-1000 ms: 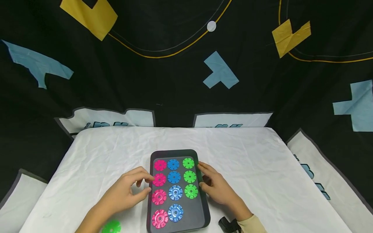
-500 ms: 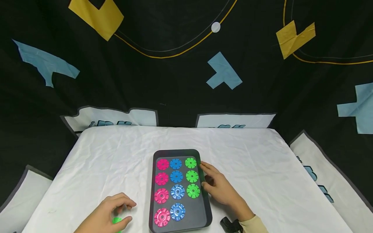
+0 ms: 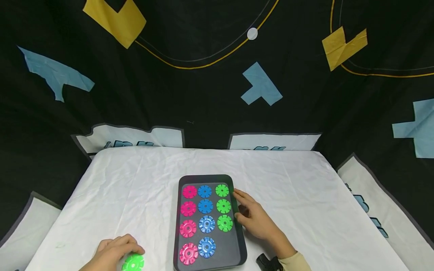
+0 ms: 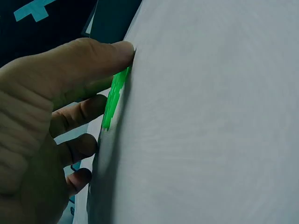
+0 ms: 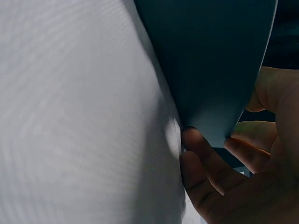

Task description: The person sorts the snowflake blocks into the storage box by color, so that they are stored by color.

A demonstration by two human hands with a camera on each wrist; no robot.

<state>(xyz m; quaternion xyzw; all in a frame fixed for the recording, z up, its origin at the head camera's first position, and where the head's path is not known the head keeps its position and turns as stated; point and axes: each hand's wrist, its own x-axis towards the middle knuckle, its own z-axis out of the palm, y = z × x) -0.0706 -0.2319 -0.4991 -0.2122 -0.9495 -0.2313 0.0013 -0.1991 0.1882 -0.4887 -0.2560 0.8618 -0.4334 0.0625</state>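
My left hand [image 3: 113, 253] is at the lower left, its thumb and index finger pinching the edge of a bright green notched disc [image 3: 133, 262]. In the left wrist view the disc [image 4: 115, 99] appears edge-on near the cloth, and the other fingers curl loosely. A dark grey rectangular tray [image 3: 225, 256] carries a column of pink discs [image 3: 188, 228], a column of blue discs [image 3: 207, 224] and three green discs [image 3: 223, 206]. Against the tray's right side rests my right hand [image 3: 254, 218]. The right wrist view shows its fingertips touching the tray's outer wall [image 5: 205, 70].
A wrinkled white cloth [image 3: 288, 188] covers the table. Behind it hangs a black backdrop [image 3: 190, 101] with yellow and light blue shapes. A black strap-like device [image 3: 268, 262] sits at the right wrist, by a beige sleeve [image 3: 295, 262].
My left hand has moved from the tray's left edge down and left to the loose green disc, and its thumb and index finger have closed on it. The right hand stays at the tray.
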